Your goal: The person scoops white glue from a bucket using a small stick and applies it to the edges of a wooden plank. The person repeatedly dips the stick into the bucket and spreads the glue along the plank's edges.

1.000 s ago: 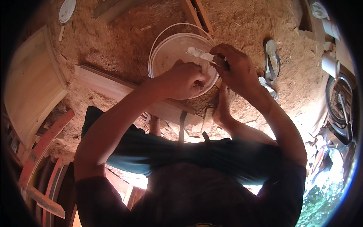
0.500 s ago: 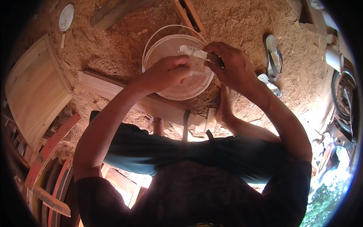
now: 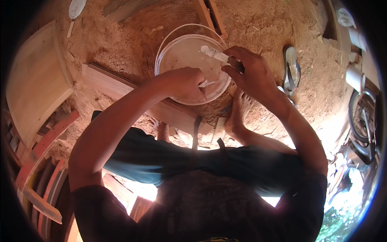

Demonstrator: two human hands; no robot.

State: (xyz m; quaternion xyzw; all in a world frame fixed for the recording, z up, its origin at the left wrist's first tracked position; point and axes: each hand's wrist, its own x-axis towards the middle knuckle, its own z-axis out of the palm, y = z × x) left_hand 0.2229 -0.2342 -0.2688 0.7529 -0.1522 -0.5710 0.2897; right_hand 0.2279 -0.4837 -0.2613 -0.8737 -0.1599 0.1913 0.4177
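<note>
My right hand is closed round the dark handle of a putty knife, whose flat blade is coated in white paste. The blade points left above a round white bucket with its bail handle raised behind it. My left hand is curled closed over the bucket's near left side. A small pale sliver shows at its fingertips; I cannot tell what it is. The bucket's top is whitish and smeared.
A wooden plank lies between the bucket and my legs. Flip-flops lie to the right on the sawdust-covered ground. A wooden panel and curved red pieces stand at left. A wheel is at far right.
My left hand has moved slightly right and down, and a pale sliver now shows at its fingertips. The right hand with the putty knife has shifted a little right. The whole view has tilted slightly.
</note>
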